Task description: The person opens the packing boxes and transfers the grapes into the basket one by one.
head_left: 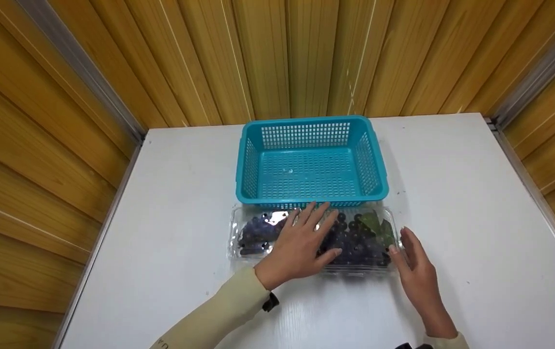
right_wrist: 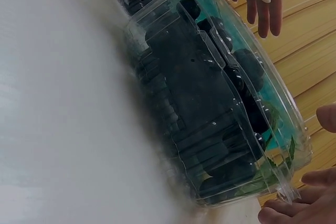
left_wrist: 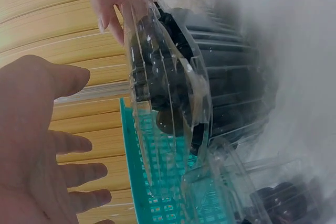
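Two clear plastic clamshell boxes of dark grapes lie end to end on the white table. The right box (head_left: 355, 242) has green leaves (head_left: 376, 227) at its right end, and the left box (head_left: 255, 237) holds more grapes. Both lids look closed. My left hand (head_left: 299, 242) is over the inner ends of the boxes, fingers spread; the left wrist view shows this hand (left_wrist: 37, 145) apart from the plastic. At the right box's right end is my right hand (head_left: 418, 274), thumb and fingers apart. Its fingers (right_wrist: 299, 208) are by the corner tab (right_wrist: 287, 190), seemingly touching it.
A turquoise plastic basket (head_left: 312, 199) with nothing inside stands right behind the boxes. Wood-patterned panels (head_left: 306, 58) enclose the white table (head_left: 185, 184) at the back and sides.
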A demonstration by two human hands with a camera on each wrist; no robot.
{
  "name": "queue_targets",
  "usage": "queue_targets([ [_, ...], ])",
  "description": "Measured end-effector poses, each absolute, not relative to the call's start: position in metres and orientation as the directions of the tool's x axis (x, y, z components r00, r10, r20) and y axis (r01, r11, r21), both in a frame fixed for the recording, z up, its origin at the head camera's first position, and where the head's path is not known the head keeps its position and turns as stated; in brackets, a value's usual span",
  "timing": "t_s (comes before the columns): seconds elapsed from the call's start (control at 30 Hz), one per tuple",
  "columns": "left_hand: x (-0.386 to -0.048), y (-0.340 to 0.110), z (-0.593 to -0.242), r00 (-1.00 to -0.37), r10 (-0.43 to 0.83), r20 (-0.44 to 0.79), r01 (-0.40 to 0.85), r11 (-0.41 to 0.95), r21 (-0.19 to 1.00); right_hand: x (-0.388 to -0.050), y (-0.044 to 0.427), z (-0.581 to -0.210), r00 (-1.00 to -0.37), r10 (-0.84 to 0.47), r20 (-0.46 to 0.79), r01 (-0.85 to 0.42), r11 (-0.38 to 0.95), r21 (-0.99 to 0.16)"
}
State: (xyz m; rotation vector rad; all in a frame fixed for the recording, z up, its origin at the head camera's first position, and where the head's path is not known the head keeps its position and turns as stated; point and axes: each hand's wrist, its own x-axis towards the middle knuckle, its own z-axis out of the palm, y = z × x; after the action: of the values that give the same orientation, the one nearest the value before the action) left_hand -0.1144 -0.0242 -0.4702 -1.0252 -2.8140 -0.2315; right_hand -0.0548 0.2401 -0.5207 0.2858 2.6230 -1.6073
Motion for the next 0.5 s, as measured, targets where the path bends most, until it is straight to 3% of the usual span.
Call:
queue_targets([
  [0.5, -0.1123, -0.0206, -0.4786, -0.743, 0.658, 0.124, 0.669, 0.737, 0.096, -0.0513, 0.2388, -0.5281, -0.98, 0.122, -0.159, 0.195, 0.385, -0.902],
])
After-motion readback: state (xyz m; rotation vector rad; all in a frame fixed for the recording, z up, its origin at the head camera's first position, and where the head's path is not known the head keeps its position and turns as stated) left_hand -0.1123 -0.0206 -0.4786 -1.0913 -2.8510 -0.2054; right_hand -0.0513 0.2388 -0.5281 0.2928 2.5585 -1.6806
